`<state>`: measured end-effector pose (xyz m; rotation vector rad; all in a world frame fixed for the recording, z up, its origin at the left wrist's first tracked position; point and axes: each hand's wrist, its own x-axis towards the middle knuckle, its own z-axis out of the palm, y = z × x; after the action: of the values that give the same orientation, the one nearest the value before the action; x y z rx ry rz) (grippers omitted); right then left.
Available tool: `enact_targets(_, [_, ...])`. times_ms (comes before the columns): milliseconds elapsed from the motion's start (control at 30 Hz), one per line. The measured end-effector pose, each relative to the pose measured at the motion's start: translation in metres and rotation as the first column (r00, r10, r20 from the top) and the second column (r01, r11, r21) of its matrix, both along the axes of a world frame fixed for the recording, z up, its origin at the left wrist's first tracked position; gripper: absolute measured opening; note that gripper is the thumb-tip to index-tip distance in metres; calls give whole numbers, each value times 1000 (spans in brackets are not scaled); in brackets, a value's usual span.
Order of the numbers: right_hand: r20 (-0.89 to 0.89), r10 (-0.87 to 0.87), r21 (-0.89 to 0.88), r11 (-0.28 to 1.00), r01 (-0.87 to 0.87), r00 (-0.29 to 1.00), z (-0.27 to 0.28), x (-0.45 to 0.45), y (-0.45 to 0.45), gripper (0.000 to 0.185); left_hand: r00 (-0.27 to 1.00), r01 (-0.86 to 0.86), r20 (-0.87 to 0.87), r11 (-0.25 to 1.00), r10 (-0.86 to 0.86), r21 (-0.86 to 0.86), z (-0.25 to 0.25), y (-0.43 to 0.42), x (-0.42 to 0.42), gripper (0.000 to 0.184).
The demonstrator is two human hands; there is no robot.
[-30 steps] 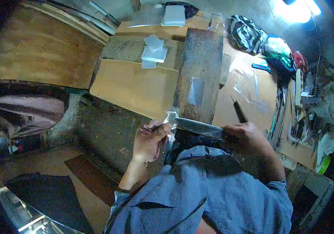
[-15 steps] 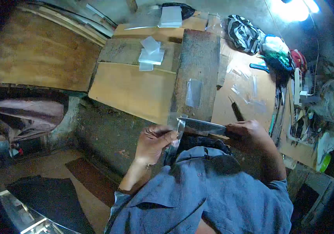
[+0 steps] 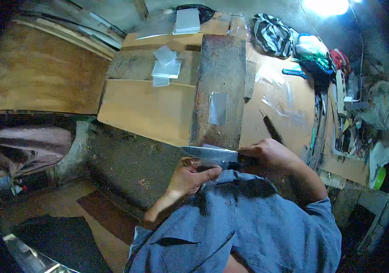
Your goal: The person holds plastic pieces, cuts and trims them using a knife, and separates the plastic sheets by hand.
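My right hand [image 3: 265, 154] is closed round the dark handle of a knife, whose wide blade [image 3: 210, 154] points left across the front of my body. Just below the blade, my left hand [image 3: 194, 176] pinches a clear plastic piece [image 3: 219, 164], partly hidden by the blade and fingers. Beyond the knife, a clear rectangular sheet [image 3: 218, 108] lies on a dark worn board [image 3: 223, 63]. Several clear sheets [image 3: 166, 69] lie loosely piled on the wooden surface to the left of that board.
A stack of sheets [image 3: 187, 21] sits at the back. Right of the board are a blue cutter [image 3: 293, 73], a thin dark-handled tool [image 3: 272, 129] and plastic scraps [image 3: 271, 75]. Bags [image 3: 274, 36] and a cluttered tray [image 3: 349, 145] line the right side.
The knife blade has moved left and now lies over the plastic piece. My left hand has come lower and nearer my body. The view has shifted slightly.
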<state>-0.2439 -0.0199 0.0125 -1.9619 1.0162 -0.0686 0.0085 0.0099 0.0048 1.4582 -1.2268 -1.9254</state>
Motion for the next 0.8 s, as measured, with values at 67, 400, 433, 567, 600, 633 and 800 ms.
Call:
enact_targets(67, [28,7,-34,999,-6,1000,1,4,-2,21,1000,22,-3,1000,-22,-13,-2,-1,0,14])
enact_targets(400, [-1,-558,43,829,558,830,17,-23,-20,29,990,130,-50,990,-133,-47,-3,-4,15,10])
enact_targets(433, [-3,-559,43,828,559,829,12,-17,-17,29,991,133,-16,989,-135,-67,-2,-6,13,10])
enact_targets(567, [409,-698,660,671,338,587,-16,12,-3,37,995,70,-68,997,-70,-13,-13,-6,2,11])
enact_targets(600, [434,-696,667,675,316,572,-14,26,-2,35,995,74,-72,997,-76,-25,-12,-8,-2,12])
enact_targets(633, [458,-694,673,678,294,555,-13,37,-2,32,994,78,-76,996,-81,-37,-11,-9,-4,12])
enact_targets(800, [459,-750,699,636,328,477,-26,49,-9,24,996,10,-91,999,-6,50,-13,-8,-5,14])
